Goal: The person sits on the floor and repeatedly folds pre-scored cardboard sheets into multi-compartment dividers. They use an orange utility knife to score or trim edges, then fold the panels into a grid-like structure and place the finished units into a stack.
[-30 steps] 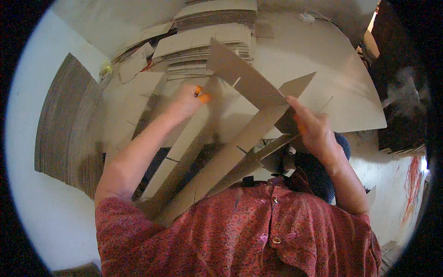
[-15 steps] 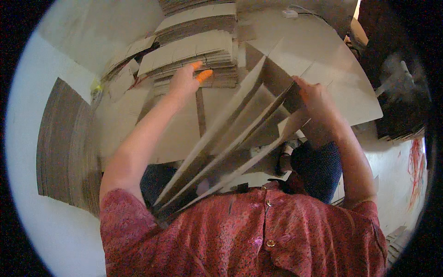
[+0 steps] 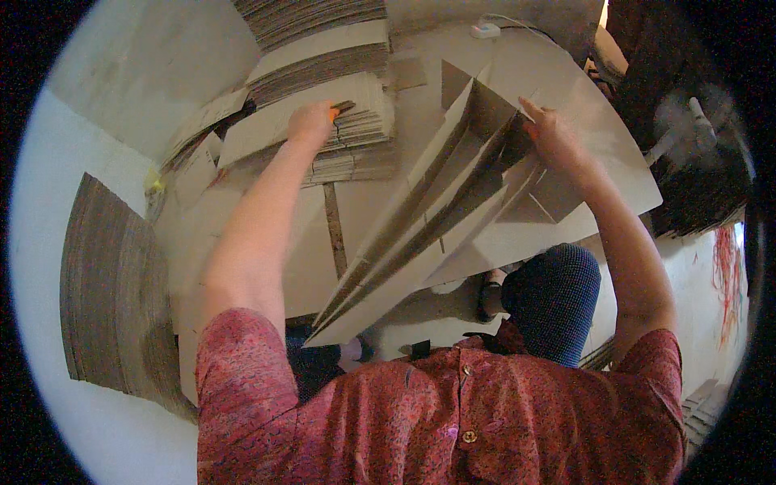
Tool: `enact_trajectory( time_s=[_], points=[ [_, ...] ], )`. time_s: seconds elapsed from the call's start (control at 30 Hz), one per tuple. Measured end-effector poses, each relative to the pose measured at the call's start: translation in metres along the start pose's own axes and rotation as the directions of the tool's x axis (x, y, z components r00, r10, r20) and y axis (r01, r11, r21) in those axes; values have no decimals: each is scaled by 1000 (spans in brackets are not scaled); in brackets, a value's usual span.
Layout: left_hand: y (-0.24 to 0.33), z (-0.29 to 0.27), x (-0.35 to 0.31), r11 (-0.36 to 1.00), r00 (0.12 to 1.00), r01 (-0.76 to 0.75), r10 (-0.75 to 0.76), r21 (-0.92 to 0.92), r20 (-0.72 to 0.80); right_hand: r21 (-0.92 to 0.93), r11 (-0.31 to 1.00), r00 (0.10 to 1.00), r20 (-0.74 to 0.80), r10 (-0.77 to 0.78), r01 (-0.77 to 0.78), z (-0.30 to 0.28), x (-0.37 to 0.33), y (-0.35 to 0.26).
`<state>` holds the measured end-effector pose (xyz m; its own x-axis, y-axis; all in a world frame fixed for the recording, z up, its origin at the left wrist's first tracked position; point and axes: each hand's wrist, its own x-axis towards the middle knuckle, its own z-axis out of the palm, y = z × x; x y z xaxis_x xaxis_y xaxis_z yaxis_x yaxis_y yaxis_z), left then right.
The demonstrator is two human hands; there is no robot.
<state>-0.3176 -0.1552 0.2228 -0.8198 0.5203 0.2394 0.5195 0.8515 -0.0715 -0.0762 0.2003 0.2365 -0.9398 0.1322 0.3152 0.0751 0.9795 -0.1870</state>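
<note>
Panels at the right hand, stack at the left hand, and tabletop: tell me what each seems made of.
Panels: probably cardboard, matt brown; thin, stiff, flat sheets suggest it.
Stack: likely the same board, matt; its many thin edges show in layers.
Tabletop: pale and smooth, perhaps laminate or painted board; no grain shows, but the look leaves it open.

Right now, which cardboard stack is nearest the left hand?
Frontmost tabletop stack, under the left hand; other stacks, behind and to either side, are farther.

No lettering, label, number or sign can be read on the cardboard pieces (image 3: 424, 257) or elsewhere, though the dim, grainy view may hide faint print.
</note>
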Motion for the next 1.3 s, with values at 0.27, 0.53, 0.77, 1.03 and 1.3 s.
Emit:
enact_trajectory(
  time_s=[0.27, 0.53, 0.77, 1.03, 1.3],
  points=[
    [5, -58, -40, 879, 969, 26, -138, -476, -203, 582, 809, 962, -256, 94, 76, -31, -36, -54],
    [162, -105, -139, 468, 667, -745, 516, -476, -537, 907, -382, 919, 289, 269, -174, -45, -60, -83],
    [117, -93, -166, 884, 963, 17, 111, -468, 244, 976, 219, 854, -98, 510, -18, -69, -117, -47],
    [76, -105, -209, 852, 991, -16, 81, -524, 103, 792, 604, 932, -147, 331, -89, -63, -146, -40],
    [60, -104, -210, 821, 972, 195, -91, -537, 215, 762, 643, 946, -150, 288, -75, -65, -157, -42]
  ],
)
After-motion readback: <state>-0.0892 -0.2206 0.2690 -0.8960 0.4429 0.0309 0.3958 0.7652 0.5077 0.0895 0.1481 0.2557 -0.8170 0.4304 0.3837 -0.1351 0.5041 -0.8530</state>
